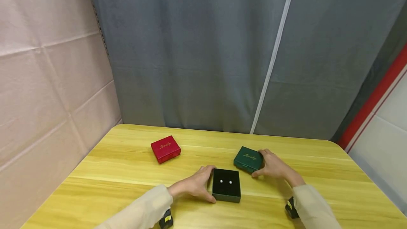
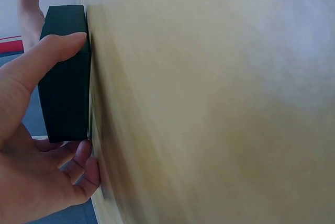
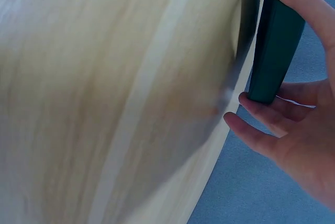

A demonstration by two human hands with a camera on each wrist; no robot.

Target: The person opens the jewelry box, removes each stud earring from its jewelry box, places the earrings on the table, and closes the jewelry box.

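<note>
Gold lettering, head view: script reading "Jewelry" faces up on the green lid point(image 1: 248, 159) and red box point(image 1: 165, 149).
Left hand point(image 1: 198, 183): clamped on the open box point(image 1: 226, 198), studs point(image 1: 230, 182) up, on the desk point(image 1: 111, 172).
Right hand point(image 1: 274, 165): grips the lid, beyond that box, rightward.
Left-wrist box: long side runs near-vertical; some fingers partly hidden.
Right-wrist lid: long side slants; top end cut off.

A green box-shaped piece point(image 3: 280, 48) is held by the right hand point(image 3: 309, 135), the thumb laid across its upper part and fingertips set at its lower end; the lowest finger is extended clear of it. Much of the view is filled by the wood-grained worktop point(image 3: 94, 103), crossed by a pale slanting stripe and darkened by shadow near the piece. Blue-grey backdrop point(image 3: 251, 182) is seen beyond.
</note>
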